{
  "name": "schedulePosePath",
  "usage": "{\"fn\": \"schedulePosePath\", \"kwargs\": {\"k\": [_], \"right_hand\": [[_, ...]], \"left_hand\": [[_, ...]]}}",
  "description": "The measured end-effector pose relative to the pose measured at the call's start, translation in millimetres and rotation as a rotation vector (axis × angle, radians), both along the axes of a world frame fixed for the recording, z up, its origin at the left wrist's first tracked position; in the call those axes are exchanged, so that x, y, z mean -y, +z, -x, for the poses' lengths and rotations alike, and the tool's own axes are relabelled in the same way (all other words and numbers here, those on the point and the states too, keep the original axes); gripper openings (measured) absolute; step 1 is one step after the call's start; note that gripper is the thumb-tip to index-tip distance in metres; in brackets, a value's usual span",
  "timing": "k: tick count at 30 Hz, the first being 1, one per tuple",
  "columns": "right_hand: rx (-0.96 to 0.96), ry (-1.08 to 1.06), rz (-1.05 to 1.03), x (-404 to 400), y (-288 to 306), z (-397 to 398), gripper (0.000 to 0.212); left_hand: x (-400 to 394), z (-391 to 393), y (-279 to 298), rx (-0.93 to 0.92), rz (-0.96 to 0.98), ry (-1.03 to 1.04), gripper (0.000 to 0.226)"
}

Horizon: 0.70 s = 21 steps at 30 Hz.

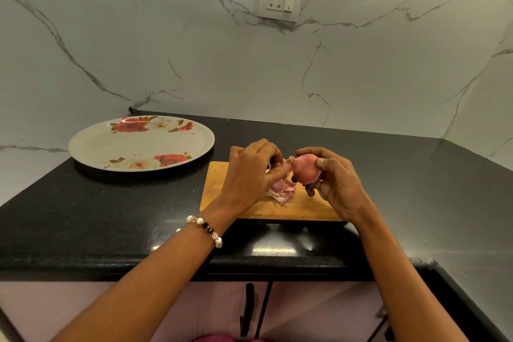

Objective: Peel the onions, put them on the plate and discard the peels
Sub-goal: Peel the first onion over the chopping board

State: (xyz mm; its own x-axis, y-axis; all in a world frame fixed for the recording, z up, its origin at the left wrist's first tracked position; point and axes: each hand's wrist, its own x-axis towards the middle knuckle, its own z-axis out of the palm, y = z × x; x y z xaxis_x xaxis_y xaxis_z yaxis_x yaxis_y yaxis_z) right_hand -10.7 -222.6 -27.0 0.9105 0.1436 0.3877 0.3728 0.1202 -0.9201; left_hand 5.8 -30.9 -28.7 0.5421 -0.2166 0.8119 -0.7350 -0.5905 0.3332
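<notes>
Your right hand [337, 183] grips the red onion [305, 171] at frame centre, long axis horizontal, tip pointing left; your left hand [254, 172] pinches its peel [287, 165].

One camera, worn on the person's head, looking forward and down.

It looks from above and behind both forearms onto the black worktop [111, 216], close enough that the arms enter from the bottom edge. It faces the marble wall [194, 50] behind, whose wide-angle curve bends the edges; the cupboard front shows below the worktop's near rim.
</notes>
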Motion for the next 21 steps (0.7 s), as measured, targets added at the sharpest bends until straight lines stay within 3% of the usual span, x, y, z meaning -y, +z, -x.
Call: {"fn": "schedulePosePath", "kwargs": {"k": [7,11,16,21], "right_hand": [[-0.042,-0.087,-0.035,2.7,4.4,2.0,0.04],[-0.046,-0.12,-0.017,1.4,4.7,3.0,0.041],[-0.054,-0.101,0.013,-1.4,6.8,6.7,0.043],[-0.033,0.027,-0.024,-2.8,5.5,7.2,0.028]], "left_hand": [[-6.1,-8.6,-1.6,-0.039,0.151,0.033,0.005],[-2.7,-3.8,-0.9,0.036,0.053,0.051,0.017],[-2.2,-4.7,-3.5,0.017,0.065,-0.033,0.025],[1.7,-1.0,-2.0,-0.039,-0.02,-0.015,0.048]]}}
